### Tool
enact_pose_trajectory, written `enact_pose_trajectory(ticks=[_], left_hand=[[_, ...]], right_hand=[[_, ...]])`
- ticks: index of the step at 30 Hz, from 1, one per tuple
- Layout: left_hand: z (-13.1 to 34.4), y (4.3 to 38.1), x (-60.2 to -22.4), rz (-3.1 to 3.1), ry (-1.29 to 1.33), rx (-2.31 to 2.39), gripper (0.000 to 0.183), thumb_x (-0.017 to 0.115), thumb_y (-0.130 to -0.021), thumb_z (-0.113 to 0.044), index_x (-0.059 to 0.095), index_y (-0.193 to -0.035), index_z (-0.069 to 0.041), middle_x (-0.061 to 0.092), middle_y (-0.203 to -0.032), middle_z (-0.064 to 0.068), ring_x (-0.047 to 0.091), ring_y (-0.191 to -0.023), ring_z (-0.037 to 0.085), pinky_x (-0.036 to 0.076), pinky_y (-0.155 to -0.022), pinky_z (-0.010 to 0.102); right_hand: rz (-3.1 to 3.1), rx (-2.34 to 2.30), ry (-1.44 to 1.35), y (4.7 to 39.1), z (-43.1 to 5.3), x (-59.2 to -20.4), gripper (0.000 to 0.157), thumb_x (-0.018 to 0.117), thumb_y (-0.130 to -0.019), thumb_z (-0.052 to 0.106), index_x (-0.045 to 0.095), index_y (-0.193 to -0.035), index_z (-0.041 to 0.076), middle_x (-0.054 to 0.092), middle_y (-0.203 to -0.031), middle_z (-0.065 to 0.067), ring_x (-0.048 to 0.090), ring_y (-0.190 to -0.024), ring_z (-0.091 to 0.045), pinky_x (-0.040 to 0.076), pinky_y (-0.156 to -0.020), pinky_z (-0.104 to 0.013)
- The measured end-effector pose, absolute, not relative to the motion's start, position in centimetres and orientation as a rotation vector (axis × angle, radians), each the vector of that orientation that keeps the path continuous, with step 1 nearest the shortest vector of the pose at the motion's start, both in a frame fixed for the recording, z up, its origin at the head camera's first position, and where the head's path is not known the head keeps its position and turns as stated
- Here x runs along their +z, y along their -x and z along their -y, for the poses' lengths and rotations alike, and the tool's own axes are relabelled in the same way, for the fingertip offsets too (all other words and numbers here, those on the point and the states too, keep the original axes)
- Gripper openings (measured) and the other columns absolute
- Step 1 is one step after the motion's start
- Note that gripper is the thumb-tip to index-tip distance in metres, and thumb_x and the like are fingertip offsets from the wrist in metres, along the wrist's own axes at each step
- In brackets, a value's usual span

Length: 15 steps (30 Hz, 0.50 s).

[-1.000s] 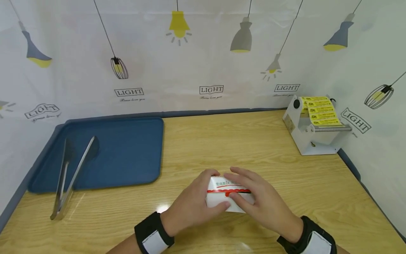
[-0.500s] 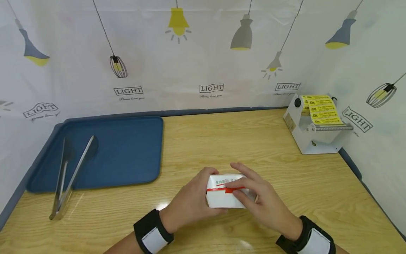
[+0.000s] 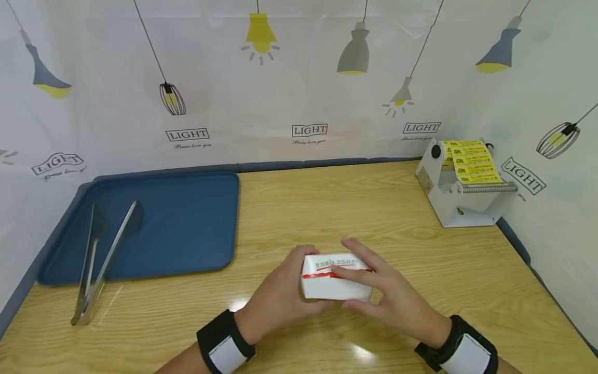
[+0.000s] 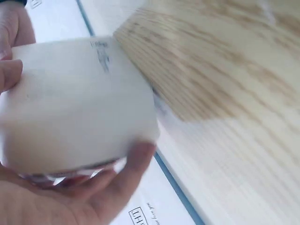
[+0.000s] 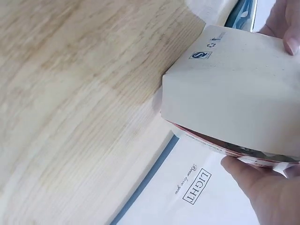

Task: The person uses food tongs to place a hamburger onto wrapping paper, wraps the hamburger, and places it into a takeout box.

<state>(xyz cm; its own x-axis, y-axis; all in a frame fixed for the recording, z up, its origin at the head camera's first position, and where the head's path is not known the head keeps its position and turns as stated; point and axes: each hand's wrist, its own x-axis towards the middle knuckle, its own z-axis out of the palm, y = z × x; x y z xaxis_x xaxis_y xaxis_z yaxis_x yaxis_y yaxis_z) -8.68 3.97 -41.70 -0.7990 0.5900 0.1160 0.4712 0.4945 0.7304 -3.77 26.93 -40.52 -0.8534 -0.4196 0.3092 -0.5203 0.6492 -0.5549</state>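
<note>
A white paper food box [image 3: 336, 288] with a red wavy band and green lettering is held just above the table, between both hands. My left hand [image 3: 285, 293] grips its left end, thumb low along the front and fingers behind. My right hand [image 3: 397, 296] is at the right end, one finger lying across the printed top and the thumb at the lower front edge. In the right wrist view, a narrow dark gap runs along the box [image 5: 229, 103] beside the red-trimmed flap. Its white base faces the camera in the left wrist view.
A blue tray [image 3: 187, 223] lies at the back left of the wooden table [image 3: 299, 208]. Metal tongs [image 3: 112, 259] rest across its front edge, handles over the table. At the back right stands a white label dispenser [image 3: 467, 202] with yellow labels [image 3: 476, 161].
My right hand's thumb has gone from the red band down to the box's lower edge. The box has risen slightly in the head view, and my left hand keeps its grip.
</note>
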Motion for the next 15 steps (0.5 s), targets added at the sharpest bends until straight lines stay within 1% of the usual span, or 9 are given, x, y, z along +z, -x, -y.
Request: enact_pose_trajectory(ticks=[4,6,8,11,15], left_hand=[[-4.14,8.50,-41.51,-2.775,-0.998,1.047,0.104,0.085,-0.062,-0.049,0.035,-0.146,-0.013,0.059,-0.132,0.003,0.056,-0.115,0.016,0.051,-0.096,0.047],[-4.20,8.54,-41.51,-2.851,-1.071,1.005,0.101,0.085,-0.061,-0.051,0.040,-0.144,-0.016,0.058,-0.137,0.003,0.055,-0.121,0.018,0.050,-0.096,0.050],[-4.26,8.57,-41.53,-2.878,-1.127,1.005,0.093,0.084,-0.063,-0.050,0.045,-0.141,-0.018,0.058,-0.138,0.005,0.057,-0.120,0.019,0.052,-0.095,0.049],[-4.32,8.55,-41.56,-2.857,-1.158,1.051,0.083,0.084,-0.066,-0.045,0.050,-0.137,-0.019,0.056,-0.140,0.008,0.061,-0.116,0.019,0.059,-0.091,0.041],[-4.34,8.48,-41.63,-2.819,-1.154,1.114,0.081,0.083,-0.069,-0.042,0.049,-0.138,-0.018,0.050,-0.144,0.010,0.061,-0.115,0.020,0.061,-0.089,0.037]], right_hand=[[2.649,0.907,-0.820,3.86,-26.83,-40.62,0.057,0.080,-0.075,0.023,0.065,-0.130,0.023,0.038,-0.158,-0.012,0.029,-0.146,-0.028,0.047,-0.099,-0.060],[2.656,0.901,-0.808,3.93,-26.78,-40.61,0.060,0.081,-0.075,0.023,0.063,-0.132,0.022,0.037,-0.159,-0.012,0.030,-0.146,-0.027,0.047,-0.101,-0.058],[2.663,0.920,-0.786,3.97,-26.74,-40.57,0.062,0.082,-0.074,0.021,0.060,-0.132,0.020,0.038,-0.158,-0.013,0.033,-0.144,-0.026,0.048,-0.102,-0.057],[2.663,0.977,-0.759,3.99,-26.71,-40.46,0.059,0.083,-0.072,0.019,0.059,-0.127,0.019,0.039,-0.157,-0.016,0.036,-0.143,-0.026,0.048,-0.102,-0.057],[2.611,1.001,-0.757,3.99,-26.74,-40.46,0.050,0.083,-0.071,0.020,0.065,-0.118,0.017,0.042,-0.154,-0.021,0.044,-0.137,-0.032,0.053,-0.094,-0.058]])
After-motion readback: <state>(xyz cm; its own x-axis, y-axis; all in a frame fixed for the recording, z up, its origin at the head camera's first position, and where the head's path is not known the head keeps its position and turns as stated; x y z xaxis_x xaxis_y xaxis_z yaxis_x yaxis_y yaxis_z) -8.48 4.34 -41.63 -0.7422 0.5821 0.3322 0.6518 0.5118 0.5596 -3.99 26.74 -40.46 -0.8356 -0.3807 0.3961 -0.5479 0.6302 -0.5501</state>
